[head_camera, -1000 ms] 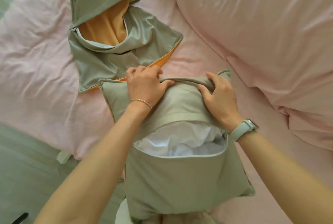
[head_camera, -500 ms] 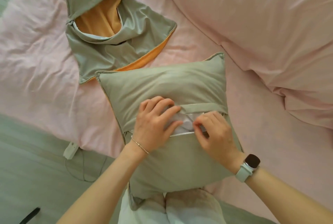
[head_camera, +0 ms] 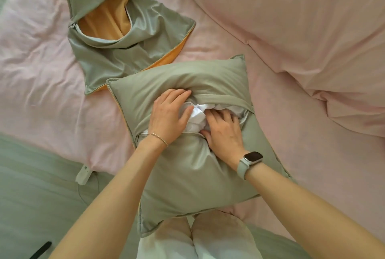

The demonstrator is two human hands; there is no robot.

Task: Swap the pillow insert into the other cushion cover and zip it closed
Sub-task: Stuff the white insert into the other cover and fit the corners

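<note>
**Two hands tuck a white insert into a green cushion cover on a pink bed**

Seen from above, a sage-green cushion cover [head_camera: 198, 175] lies on a pink bed sheet [head_camera: 41, 102], plump and nearly filled. Its zip opening runs across the middle and gapes open. Crumpled white fabric of the pillow insert [head_camera: 198, 116] bulges out through this gap; the rest of the insert sits inside the cover.

The left hand [head_camera: 168, 119] rests on the left part of the opening, fingers fairly straight and spread, with the thumb against the white insert. A thin bracelet [head_camera: 159, 138] circles that wrist. The right hand [head_camera: 224, 131] lies flat on the right part, its fingers reaching into the opening and pressing the insert down; this grip pinches nothing. A smartwatch [head_camera: 251, 160] with a pale band is on the right wrist.

Beyond the cushion, touching its far-left corner, the other cover [head_camera: 129, 46] lies limp and empty, green outside with an orange lining showing through its open mouth. A large pink duvet [head_camera: 302, 29] fills the upper right. A small white device [head_camera: 83, 175] with a cable lies at the bed's left edge.
</note>
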